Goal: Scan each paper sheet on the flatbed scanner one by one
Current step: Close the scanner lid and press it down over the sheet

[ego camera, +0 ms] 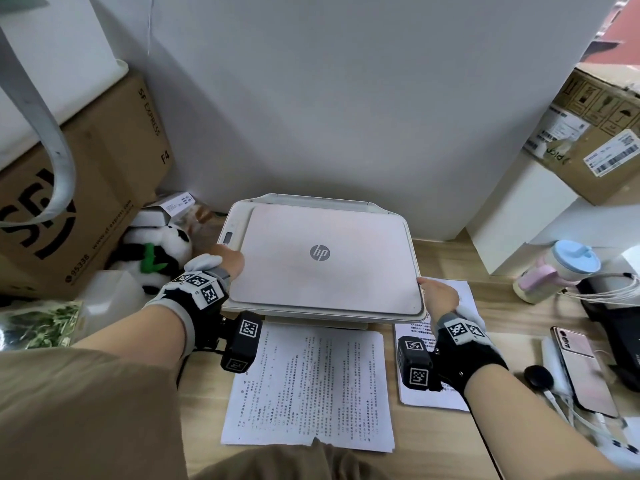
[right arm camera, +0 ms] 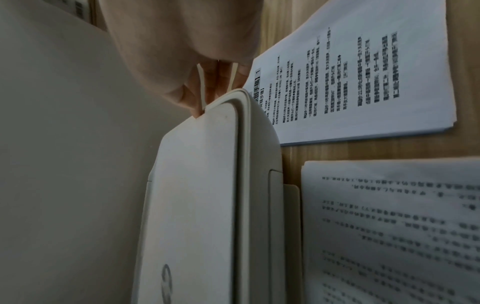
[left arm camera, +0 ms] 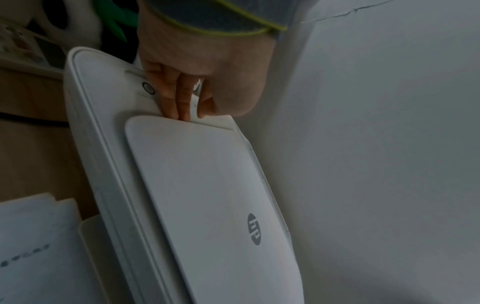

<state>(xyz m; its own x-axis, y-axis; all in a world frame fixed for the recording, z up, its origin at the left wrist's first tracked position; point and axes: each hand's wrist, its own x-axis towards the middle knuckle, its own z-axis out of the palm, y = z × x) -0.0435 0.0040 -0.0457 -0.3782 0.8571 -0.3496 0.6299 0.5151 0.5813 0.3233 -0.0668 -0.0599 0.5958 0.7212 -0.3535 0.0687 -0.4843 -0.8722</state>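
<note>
A white HP flatbed scanner [ego camera: 242, 230] stands on the wooden desk against the wall, its lid [ego camera: 325, 258] lying down or almost down. My left hand [ego camera: 228, 261] grips the lid's left edge, fingers [left arm camera: 176, 98] tucked under it in the left wrist view, where the lid [left arm camera: 207, 195] fills the middle. At the lid's front right corner my right hand [ego camera: 436, 296] holds on, its fingers [right arm camera: 207, 88] reaching under the lid [right arm camera: 194, 195]. One printed paper stack [ego camera: 311, 386] lies in front of the scanner, another paper stack [ego camera: 464, 289] to its right.
A brown SF Express box [ego camera: 69, 209] and a panda plush [ego camera: 162, 251] crowd the left. On the right sit a lidded cup [ego camera: 561, 268], a phone [ego camera: 581, 368], white cables [ego camera: 606, 289] and a cardboard box [ego camera: 595, 133] on white blocks. A bag of green bits [ego camera: 38, 323] lies near left.
</note>
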